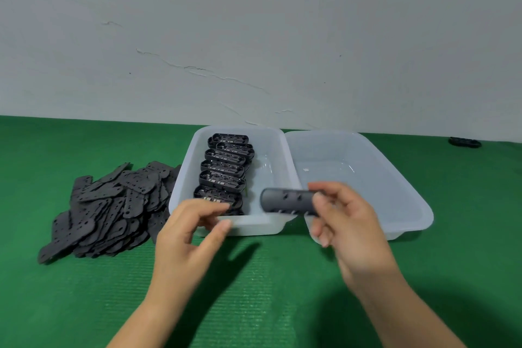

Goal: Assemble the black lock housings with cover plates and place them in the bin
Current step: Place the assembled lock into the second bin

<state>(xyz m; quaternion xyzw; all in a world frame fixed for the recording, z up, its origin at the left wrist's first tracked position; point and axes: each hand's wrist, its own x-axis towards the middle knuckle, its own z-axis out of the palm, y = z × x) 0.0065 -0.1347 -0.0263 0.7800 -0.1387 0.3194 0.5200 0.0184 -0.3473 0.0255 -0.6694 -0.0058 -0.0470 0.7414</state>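
Observation:
My right hand [348, 223] pinches one end of a black lock housing with its cover plate [288, 201], held in the air over the near rims where the two bins meet. My left hand [195, 232] hovers beside it, fingers loosely curved and holding nothing, in front of the left translucent bin [183, 178]. That bin holds a row of several black housings [226, 167] lying open side up. The right translucent bin [395, 178] has nothing black in it. A heap of flat black cover plates [113, 206] lies on the green mat left of the bins.
The green mat [254, 291] covers the table up to a grey-white wall. A single black part [464, 142] lies far right near the wall. A small white speck [305, 169] sits on the floor of the right bin.

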